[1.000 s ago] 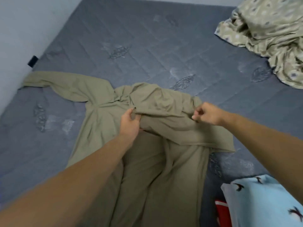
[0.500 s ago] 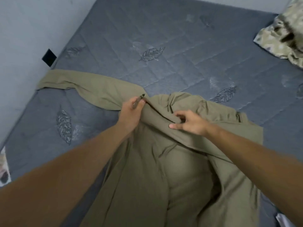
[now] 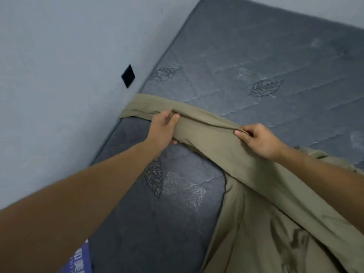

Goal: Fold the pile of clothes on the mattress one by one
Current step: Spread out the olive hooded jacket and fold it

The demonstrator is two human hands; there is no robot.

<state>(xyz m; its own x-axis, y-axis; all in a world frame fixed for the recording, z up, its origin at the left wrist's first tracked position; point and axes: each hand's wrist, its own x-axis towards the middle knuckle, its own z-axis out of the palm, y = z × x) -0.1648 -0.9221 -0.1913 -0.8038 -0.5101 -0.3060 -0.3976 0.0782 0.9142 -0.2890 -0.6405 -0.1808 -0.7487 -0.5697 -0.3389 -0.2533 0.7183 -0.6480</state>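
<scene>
So, olive garment spread over mattress, sleeve stretched toward left edge by wall. Left hand pinching sleeve near cuff, right hand pinching same sleeve further in, both grips clamped on cloth. Risk imo: cuff already hangs past left edge, could slide off toward wall; pulling unevenly would bunch body, crooked fold. Count: one garment visible, one sleeve visible, two hands, one black wall plate, one printed blue thing near corner.

One olive garment, one mattress, two hands: left, right.
</scene>
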